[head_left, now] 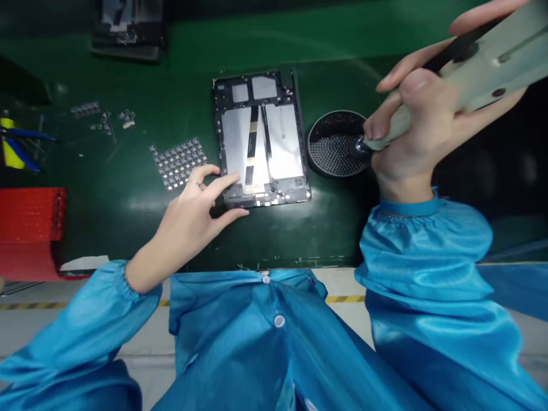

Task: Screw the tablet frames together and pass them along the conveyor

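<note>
A tablet (282, 137) with its back off lies on the green work surface, showing silver panels and dark ribbon strips. My left hand (192, 208) is at its lower left corner, fingers spread. The index fingertip rests over the tablet, and the thumb lies just below its bottom edge. My right hand (423, 114) is wrapped round a pale electric screwdriver (483, 71), slanting down to the left. Its metal tip reaches into a round black dish (314, 162) just right of the tablet. Many small screws (336, 154) cover the dish floor; whether one sits on the tip is too small to tell.
Rows of small parts (182, 162) lie left of the tablet, with loose pieces (103, 120) farther off. Blue-handled pliers (25, 148) and a red bin (29, 217) are at the left. Another opened device (128, 51) sits at the back.
</note>
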`<state>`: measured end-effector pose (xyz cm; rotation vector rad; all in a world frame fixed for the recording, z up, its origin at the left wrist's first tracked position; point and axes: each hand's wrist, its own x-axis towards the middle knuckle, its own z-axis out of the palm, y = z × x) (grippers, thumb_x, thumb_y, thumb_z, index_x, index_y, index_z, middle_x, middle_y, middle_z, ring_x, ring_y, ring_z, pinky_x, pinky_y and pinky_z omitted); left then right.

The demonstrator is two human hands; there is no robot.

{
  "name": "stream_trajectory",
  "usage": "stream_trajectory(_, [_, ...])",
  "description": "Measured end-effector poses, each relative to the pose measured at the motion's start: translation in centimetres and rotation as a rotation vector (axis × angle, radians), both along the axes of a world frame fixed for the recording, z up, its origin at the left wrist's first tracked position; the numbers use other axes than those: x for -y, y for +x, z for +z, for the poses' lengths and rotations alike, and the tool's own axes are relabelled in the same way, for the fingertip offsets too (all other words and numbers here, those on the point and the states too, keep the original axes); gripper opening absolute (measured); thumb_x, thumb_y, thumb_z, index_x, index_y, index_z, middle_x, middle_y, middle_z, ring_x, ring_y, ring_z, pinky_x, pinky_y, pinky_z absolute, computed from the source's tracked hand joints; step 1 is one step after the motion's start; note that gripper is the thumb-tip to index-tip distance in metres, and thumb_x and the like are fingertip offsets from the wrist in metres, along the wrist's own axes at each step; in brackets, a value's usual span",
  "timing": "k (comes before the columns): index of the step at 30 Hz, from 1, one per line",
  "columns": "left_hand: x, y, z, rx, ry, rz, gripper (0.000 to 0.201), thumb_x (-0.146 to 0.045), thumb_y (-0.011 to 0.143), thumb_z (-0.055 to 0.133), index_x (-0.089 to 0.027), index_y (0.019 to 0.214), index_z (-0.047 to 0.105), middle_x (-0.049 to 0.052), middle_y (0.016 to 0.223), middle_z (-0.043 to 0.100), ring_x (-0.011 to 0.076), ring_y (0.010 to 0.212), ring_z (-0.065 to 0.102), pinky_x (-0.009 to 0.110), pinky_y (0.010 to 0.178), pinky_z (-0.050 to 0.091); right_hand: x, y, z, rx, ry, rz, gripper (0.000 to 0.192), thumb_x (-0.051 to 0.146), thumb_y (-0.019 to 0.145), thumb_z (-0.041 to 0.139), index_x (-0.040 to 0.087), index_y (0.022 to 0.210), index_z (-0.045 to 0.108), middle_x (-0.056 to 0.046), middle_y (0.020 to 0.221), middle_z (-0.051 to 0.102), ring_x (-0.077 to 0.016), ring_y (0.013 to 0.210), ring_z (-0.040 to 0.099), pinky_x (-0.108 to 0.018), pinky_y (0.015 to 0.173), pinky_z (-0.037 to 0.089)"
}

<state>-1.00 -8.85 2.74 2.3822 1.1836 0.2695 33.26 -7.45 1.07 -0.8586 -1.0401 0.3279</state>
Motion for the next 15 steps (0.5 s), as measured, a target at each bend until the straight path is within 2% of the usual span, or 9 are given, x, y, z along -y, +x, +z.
stream_trajectory(2, [-0.7,-0.3,1.4,-0.034,-0.054,0.017,0.071,-0.055,0.097,0.081,-0.047,0.164,0.058,0.007,0.156,0.061,0.0304,0.099,0.072,0.057,0.098,0.064,0.1,0.3,-0.2,0.047,0.057,0.015,0.046,0.039,0.088,0.086,0.012,0.111,0.057,-0.006,0.124,0.052,-0.0062,0.077,0.067,-0.02,0.041,0.035])
stream_trajectory(3, [-1.7,-0.7,2.1,-0.048,-0.059,0.041,0.076,-0.059,0.095,0.081,-0.049,0.166,0.056,0.007,0.157,0.061,0.0335,0.104,0.072,0.058,0.1,0.062,0.1,0.4,-0.4,0.062,0.086,0.025,0.045,0.037,0.089,0.085,0.011,0.112,0.057,-0.006,0.122,0.051,-0.0066,0.077,0.068,-0.02,0.041,0.035])
stream_trajectory(6, [-6.5,-2.6,3.3,-0.136,-0.022,0.184,0.096,-0.069,0.082,0.089,-0.04,0.168,0.057,0.015,0.16,0.059,0.0501,0.135,0.065,0.065,0.11,0.052,0.0,0.8,-0.5,0.073,0.093,0.052,0.043,0.034,0.091,0.083,0.009,0.115,0.056,-0.006,0.114,0.054,-0.0066,0.079,0.068,-0.018,0.043,0.037])
stream_trajectory(8, [-9.9,-4.2,3.0,-0.195,-0.045,0.26,0.107,-0.076,0.066,0.097,-0.033,0.159,0.067,0.019,0.148,0.065,0.0588,0.145,0.055,0.071,0.11,0.046,0.0,0.9,-0.5,0.098,0.082,0.059,0.041,0.034,0.092,0.082,0.011,0.113,0.055,-0.004,0.108,0.056,-0.0051,0.07,0.064,-0.019,0.043,0.036])
stream_trajectory(10, [-12.4,-5.6,2.3,-0.193,-0.087,0.264,0.095,-0.081,0.057,0.1,-0.036,0.138,0.079,0.015,0.127,0.072,0.057,0.144,0.052,0.071,0.109,0.045,0.0,0.8,-0.3,0.132,0.071,0.047,0.043,0.037,0.093,0.081,0.013,0.112,0.052,-0.003,0.101,0.056,-0.0039,0.061,0.058,-0.021,0.042,0.031])
stream_trajectory(12, [-13.6,-6.4,1.5,-0.132,-0.092,0.234,0.077,-0.081,0.05,0.1,-0.042,0.114,0.083,0.009,0.113,0.07,0.0521,0.14,0.051,0.071,0.111,0.046,0.2,0.6,-0.2,0.158,0.057,0.026,0.045,0.041,0.094,0.08,0.014,0.112,0.05,-0.002,0.1,0.055,-0.0035,0.059,0.057,-0.021,0.043,0.03])
stream_trajectory(15, [-13.5,-6.7,1.1,-0.039,-0.074,0.217,0.066,-0.079,0.043,0.099,-0.049,0.099,0.079,0.005,0.112,0.065,0.0494,0.134,0.051,0.076,0.113,0.047,0.4,0.5,-0.1,0.172,0.02,0.004,0.041,0.038,0.095,0.078,0.013,0.113,0.05,-0.006,0.109,0.059,-0.0025,0.061,0.057,-0.021,0.047,0.032])
